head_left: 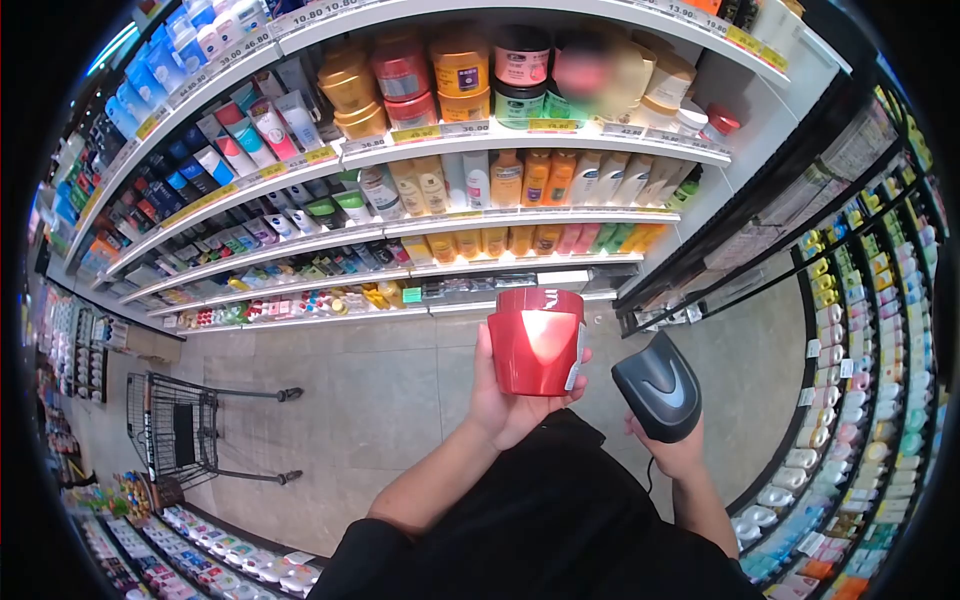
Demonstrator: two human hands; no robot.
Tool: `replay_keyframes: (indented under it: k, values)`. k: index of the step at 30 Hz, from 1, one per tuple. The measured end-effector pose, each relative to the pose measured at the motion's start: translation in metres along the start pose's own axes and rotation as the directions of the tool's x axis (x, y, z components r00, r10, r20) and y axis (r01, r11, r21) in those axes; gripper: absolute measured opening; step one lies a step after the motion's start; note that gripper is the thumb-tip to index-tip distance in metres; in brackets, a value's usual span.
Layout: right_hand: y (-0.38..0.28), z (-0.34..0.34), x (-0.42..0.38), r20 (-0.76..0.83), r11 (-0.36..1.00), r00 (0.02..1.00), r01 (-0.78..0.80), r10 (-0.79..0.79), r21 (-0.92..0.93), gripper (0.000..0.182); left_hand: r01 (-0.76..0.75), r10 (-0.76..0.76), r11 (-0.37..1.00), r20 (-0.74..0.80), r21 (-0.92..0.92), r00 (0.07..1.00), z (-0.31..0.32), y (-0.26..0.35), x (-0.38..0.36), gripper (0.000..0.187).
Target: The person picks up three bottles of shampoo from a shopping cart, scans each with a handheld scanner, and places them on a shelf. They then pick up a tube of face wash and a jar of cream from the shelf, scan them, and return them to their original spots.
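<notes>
My left hand (503,412) is wrapped round a shiny red hair-product jar (530,350), held upright at chest height in front of the shelves. A bright patch of light falls on the jar's front, and a pale label shows on its right side. To the right, my right hand (680,455) grips a dark grey barcode scanner (660,385) by its handle, with the scanner's head tilted up beside the jar. The two do not touch. A thin black cable (651,475) hangs below the scanner. Most of the right fingers are hidden behind the scanner.
Ahead stands a white shelf unit (540,215) with jars (460,75), bottles (507,180) and tubes, price labels along its edges. A black shopping cart (185,435) stands on the grey floor (385,380) at left. Curved racks of bottles (830,400) line the right.
</notes>
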State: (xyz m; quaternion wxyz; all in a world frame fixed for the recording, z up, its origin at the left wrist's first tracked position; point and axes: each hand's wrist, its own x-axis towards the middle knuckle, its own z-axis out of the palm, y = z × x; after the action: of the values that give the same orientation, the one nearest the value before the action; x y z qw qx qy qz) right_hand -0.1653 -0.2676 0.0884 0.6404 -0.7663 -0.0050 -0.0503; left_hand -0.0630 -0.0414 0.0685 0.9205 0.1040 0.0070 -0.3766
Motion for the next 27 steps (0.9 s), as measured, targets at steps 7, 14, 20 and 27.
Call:
replay_keyframes:
  k: [7, 14, 20, 27]
  values:
    - [0.015, -0.008, -0.017, 0.083, 0.986, 0.995, -0.043, 0.057, -0.162, 0.039, -0.038, 0.039, 0.999, -0.012, 0.035, 0.999, 0.004, 0.002, 0.0, 0.105]
    - [0.025, -0.01, -0.014, 0.143, 0.932, 0.979, 0.185, -0.147, -0.313, 0.043, 0.008, 0.002, 0.992, 0.079, -0.123, 0.997, 0.004, 0.001, 0.001, 0.106]
    - [0.025, -0.012, -0.014, 0.219, 0.906, 0.973, 0.16, -0.077, -0.392, 0.044, -0.002, 0.022, 0.993, 0.173, -0.117, 0.985, 0.008, 0.007, 0.0, 0.095]
    - [0.024, -0.013, -0.025, 0.118, 0.94, 0.993, 0.032, 0.009, -0.338, 0.054, -0.118, 0.112, 0.993, 0.193, 0.023, 0.975, 0.016, 0.009, -0.008, 0.094]
